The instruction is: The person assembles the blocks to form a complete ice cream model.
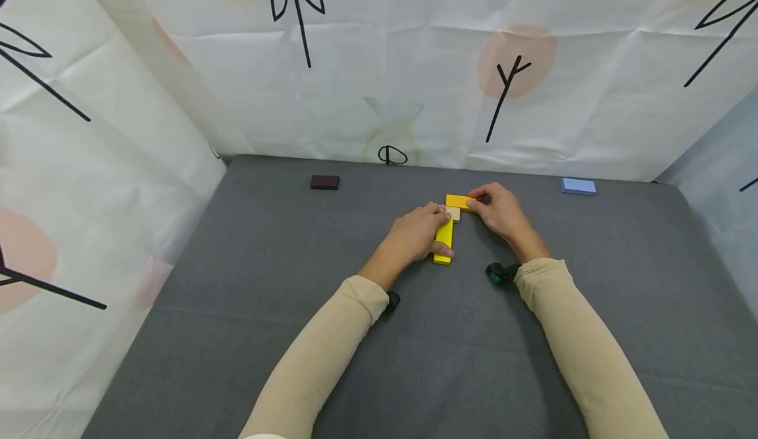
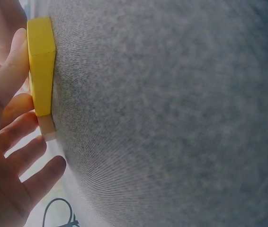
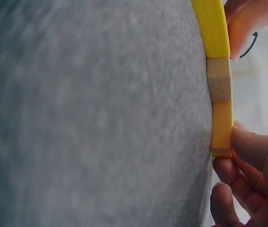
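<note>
A white cloth with black leaf pictures (image 1: 112, 149) hangs at the left, next to the gray table (image 1: 225, 274). A small dark brown block (image 1: 325, 182) lies near the back of the table, well apart from the hands. A tan sleeve (image 1: 322, 357) comes up from the bottom, with the left hand (image 1: 408, 233) at its end. The left hand's fingers are spread, and its thumb and fingertips touch a long yellow block (image 1: 444, 233). That block lies flat on the table and points away from the person. At its far end sits a little wooden block (image 1: 454, 214). An orange-yellow block (image 1: 457, 201) lies sideways just behind the wooden one and looks like it touches it. The right hand (image 1: 503, 215) pinches the orange-yellow block at its right end, between thumb and finger. A black gadget (image 1: 497, 273) is by the right wrist. Farther right, near the back edge, lies a light blue block (image 1: 578, 187), away from both hands.
</note>
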Demonstrator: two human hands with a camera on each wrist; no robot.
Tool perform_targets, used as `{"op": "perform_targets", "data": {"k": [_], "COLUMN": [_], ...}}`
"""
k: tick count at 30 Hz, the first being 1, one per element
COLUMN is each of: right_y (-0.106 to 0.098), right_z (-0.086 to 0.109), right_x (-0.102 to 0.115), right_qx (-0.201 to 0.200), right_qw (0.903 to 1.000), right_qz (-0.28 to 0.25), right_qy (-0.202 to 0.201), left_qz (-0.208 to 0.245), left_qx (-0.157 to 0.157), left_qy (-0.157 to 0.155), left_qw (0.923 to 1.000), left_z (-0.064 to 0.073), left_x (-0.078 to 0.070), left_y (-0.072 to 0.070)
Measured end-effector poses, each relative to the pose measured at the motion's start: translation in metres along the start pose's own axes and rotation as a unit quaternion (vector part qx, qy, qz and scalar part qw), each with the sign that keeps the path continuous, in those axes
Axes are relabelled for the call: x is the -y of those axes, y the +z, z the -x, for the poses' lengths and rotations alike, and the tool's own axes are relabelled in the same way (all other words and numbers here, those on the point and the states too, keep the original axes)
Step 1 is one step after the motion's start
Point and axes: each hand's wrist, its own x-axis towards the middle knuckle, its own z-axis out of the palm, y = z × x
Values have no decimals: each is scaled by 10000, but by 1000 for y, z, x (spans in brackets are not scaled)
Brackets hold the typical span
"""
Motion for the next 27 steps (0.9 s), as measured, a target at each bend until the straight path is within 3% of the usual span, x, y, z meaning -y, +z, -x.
{"op": "perform_targets", "data": {"k": [6,19,27], "right_y": [4,6,7], "right_z": [-2,-10,-11], "right_x": [4,6,7], "right_qx": [-36,398,441], "right_qw": [10000,9988,9984], "right_qz": [5,-281,-342], "right_qy": [-73,-44,-88], "left_qz": [1,-69,42], "left_qx": [32,56,52], "left_qy": [-1,37,31], "left_qw": [10000,10000,10000], "left_z": [0,2,1], "left_x": [0,-1,-1], "left_y": [0,-1,-1]}}
